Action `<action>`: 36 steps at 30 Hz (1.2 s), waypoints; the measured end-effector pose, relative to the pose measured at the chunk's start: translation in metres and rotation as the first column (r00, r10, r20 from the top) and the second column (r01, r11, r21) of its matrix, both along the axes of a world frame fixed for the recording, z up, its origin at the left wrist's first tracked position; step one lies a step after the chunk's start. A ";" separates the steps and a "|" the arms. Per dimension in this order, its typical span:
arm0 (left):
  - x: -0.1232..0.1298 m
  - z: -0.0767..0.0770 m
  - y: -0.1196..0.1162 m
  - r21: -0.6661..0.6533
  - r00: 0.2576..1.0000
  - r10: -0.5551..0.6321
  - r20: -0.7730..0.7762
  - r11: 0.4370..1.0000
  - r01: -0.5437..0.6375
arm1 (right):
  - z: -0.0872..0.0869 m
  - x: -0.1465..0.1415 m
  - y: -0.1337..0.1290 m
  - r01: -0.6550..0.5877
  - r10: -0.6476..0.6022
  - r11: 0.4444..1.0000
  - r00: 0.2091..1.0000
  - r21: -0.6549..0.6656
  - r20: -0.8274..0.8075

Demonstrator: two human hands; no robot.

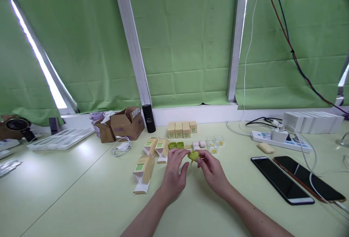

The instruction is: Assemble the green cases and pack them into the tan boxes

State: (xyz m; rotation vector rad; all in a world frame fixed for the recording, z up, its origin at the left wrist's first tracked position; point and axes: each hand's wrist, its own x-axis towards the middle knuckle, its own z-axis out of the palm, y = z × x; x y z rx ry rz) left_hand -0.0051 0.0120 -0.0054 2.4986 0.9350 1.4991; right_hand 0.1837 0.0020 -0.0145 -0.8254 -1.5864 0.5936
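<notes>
Evidently, a green heart-shaped piece (193,156) is gripped at its right side between the thumb and index finger of the right hand (215,173). By the left hand (173,173), it is met only at the opposite edge: the index fingertip is laid against or very near it, while the thumb is held apart, so no closed grasp is shown there. The piece is raised just above the counter (103,197), between both hands; its broad face is probably left uncovered by this edge hold, and it seems to be steadied from the left. A small tan strip (191,163) is seen beneath it.

The heart's lobes appear to be turned upward and away from the person, with the point toward the near side, though this is partly obscured. Its long axis seems to be laid roughly from hand to hand, slightly tilted.

Beyond the fingers, two green square trays (172,145), pale blocks (202,143) and clear containers (213,149) are set in a loose line, perhaps so that each kind can be told apart. Three opened cartons (144,168) are placed to the left, their flaps spread. Farther back, small upright cartons (179,130) are stood side by side, likely to keep them compact.
</notes>
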 end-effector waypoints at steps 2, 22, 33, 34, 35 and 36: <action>0.000 0.000 0.000 0.000 1.000 0.002 -0.008 1.000 -0.002 | -0.001 0.000 0.002 -0.010 0.007 0.997 0.999 -0.070 -0.036; 0.004 0.001 -0.006 -0.057 0.990 0.025 -0.137 0.998 -0.033 | -0.006 -0.002 0.003 -0.126 0.096 0.949 0.989 -0.288 -0.117; 0.004 -0.002 0.002 -0.209 0.997 0.071 0.031 0.976 -0.063 | -0.012 0.004 0.007 -0.004 -0.007 0.948 0.999 -0.318 -0.033; 0.003 -0.002 0.003 -0.237 0.996 0.079 0.047 0.969 -0.066 | -0.012 0.006 0.009 0.036 -0.039 0.946 0.999 -0.321 -0.003; 0.003 -0.002 0.004 -0.263 0.994 0.086 0.062 0.962 -0.067 | -0.012 0.008 0.010 0.080 -0.072 0.946 0.997 -0.315 0.037; 0.003 -0.002 0.004 -0.287 0.993 0.092 0.077 0.956 -0.066 | -0.013 0.009 0.011 0.126 -0.106 0.946 0.991 -0.299 0.083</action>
